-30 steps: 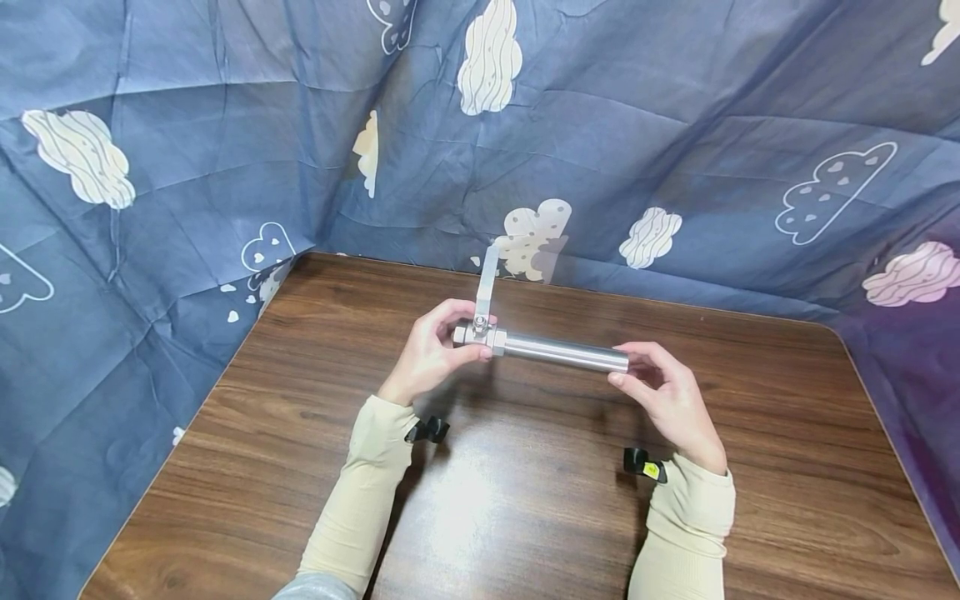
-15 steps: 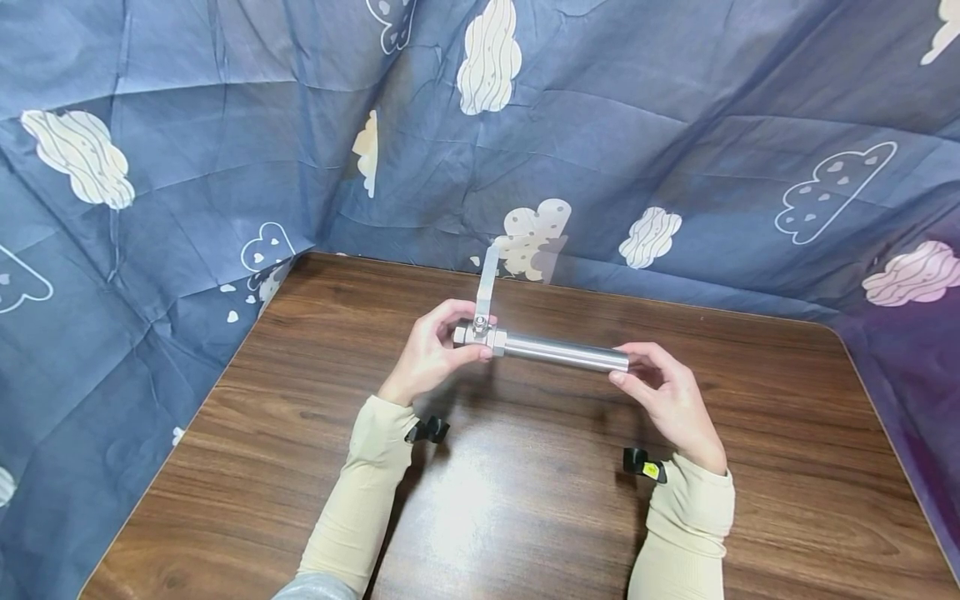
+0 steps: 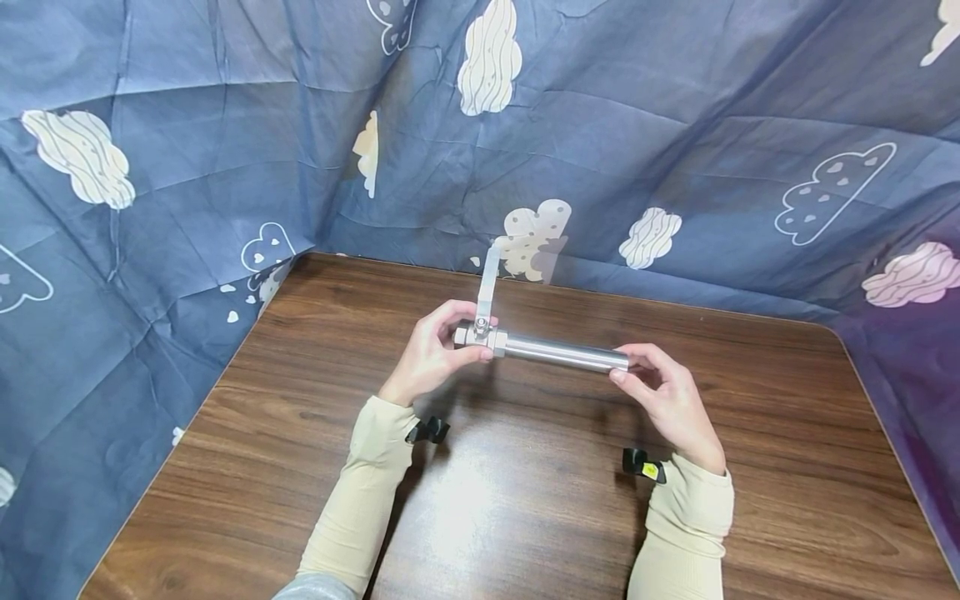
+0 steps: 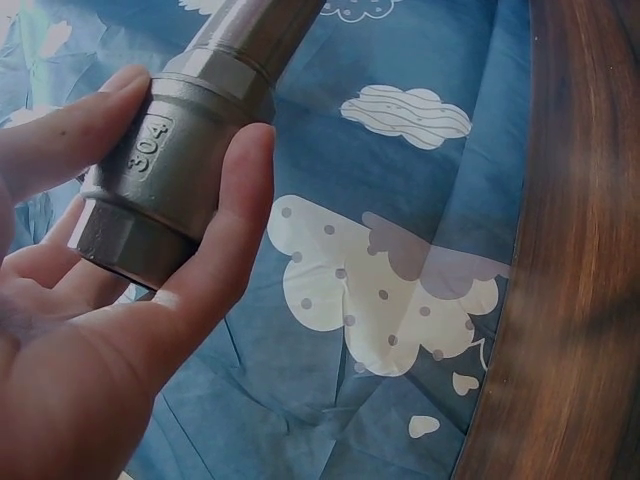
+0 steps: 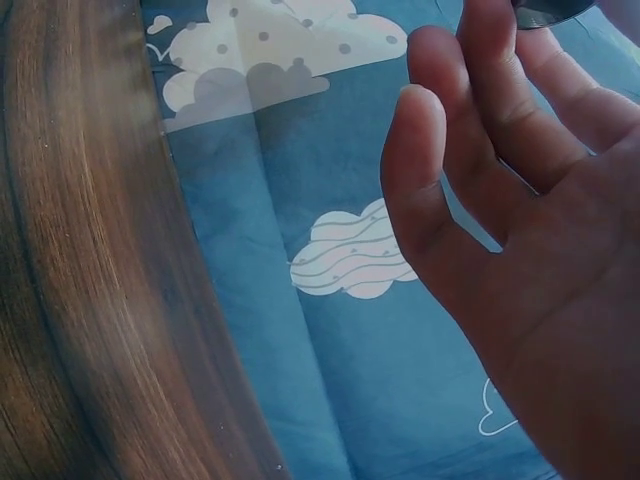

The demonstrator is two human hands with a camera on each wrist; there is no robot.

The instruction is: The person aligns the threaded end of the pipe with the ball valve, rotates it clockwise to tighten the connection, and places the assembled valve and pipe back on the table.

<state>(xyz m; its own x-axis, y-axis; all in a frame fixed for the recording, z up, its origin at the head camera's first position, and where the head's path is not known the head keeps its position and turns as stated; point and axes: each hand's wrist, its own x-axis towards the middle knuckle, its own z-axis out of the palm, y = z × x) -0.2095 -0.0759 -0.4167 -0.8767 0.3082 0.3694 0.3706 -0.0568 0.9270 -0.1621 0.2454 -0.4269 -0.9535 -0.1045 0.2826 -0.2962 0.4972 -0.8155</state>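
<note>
A silvery ball valve (image 3: 477,337) is joined to a smooth steel pipe (image 3: 562,352), both held up over the table. My left hand (image 3: 427,358) grips the valve body between thumb and fingers. From the valve, a flat lever handle (image 3: 489,279) points away toward the back. The left wrist view shows the valve body (image 4: 165,165) marked 304, with a thumb and fingers around it. At the pipe's far end, the thumb and fingertips of my right hand (image 3: 678,408) pinch it from either side. Only a dark edge of the pipe end (image 5: 550,12) shows in the right wrist view.
The brown wood-grain table (image 3: 300,467) lies beneath both hands. Blue fabric (image 3: 420,183) printed with clouds hangs behind its back edge and along both sides. Black wrist mounts (image 3: 429,430) sit at both cuffs.
The valve and its lever have shifted very slightly toward the right and nearer. Both hands keep their hold on the valve and pipe.
</note>
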